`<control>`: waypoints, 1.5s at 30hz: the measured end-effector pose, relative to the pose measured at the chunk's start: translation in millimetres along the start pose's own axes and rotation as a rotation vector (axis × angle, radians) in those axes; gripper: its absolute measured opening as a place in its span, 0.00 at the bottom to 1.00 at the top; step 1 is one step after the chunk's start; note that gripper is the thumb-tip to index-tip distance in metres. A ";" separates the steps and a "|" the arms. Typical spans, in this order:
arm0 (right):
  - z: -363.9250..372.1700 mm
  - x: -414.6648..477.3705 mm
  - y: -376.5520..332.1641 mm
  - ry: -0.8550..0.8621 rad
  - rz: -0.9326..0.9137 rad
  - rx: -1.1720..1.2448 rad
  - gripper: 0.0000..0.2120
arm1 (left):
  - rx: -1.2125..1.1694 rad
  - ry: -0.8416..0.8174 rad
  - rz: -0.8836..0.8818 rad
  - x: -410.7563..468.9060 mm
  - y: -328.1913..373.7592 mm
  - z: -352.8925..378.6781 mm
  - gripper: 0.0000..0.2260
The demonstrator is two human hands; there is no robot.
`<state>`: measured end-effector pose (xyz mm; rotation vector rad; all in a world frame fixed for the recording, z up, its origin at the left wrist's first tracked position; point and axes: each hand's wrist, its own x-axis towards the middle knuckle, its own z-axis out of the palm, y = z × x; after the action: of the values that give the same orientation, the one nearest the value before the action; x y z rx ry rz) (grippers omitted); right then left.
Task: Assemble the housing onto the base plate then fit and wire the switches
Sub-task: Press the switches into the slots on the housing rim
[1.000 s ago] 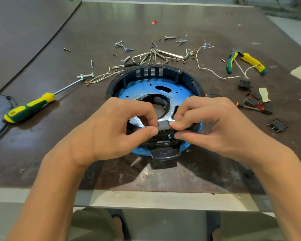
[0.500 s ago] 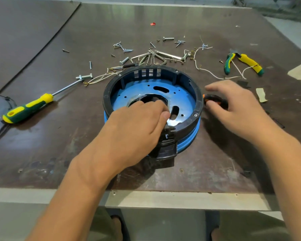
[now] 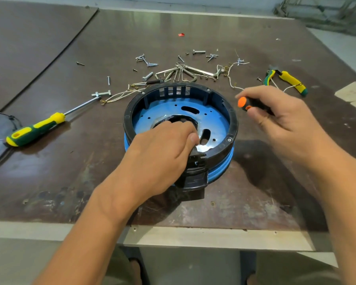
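Pinning black round plastic housing [image 3: 233, 124] onto blue metal base plate [image 3: 218, 120] near bench [image 3: 70, 161] front edge, left grip [image 3: 160, 153] curled over near rim; pinching orange-capped black screwdriver [image 3: 244, 103] in right grip [image 3: 286, 120], presumably for fastening.

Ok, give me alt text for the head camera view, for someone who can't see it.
A person's left hand rests on a black housing seated on a blue base plate, while the right hand holds an orange-capped screwdriver beside it. Loose screws, pliers and a yellow-green screwdriver lie on the dark table.
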<state>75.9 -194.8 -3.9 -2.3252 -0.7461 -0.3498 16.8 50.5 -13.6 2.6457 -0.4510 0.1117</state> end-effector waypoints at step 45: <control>-20.7 58.4 -77.8 -0.732 0.046 -0.410 0.06 | 0.074 0.301 0.008 -1.8 -23.0 12.1 0.13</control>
<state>75.3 -136.0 76.4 -2.8786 -1.0240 0.4464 22.9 65.1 -34.3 2.6371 -0.3620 0.5295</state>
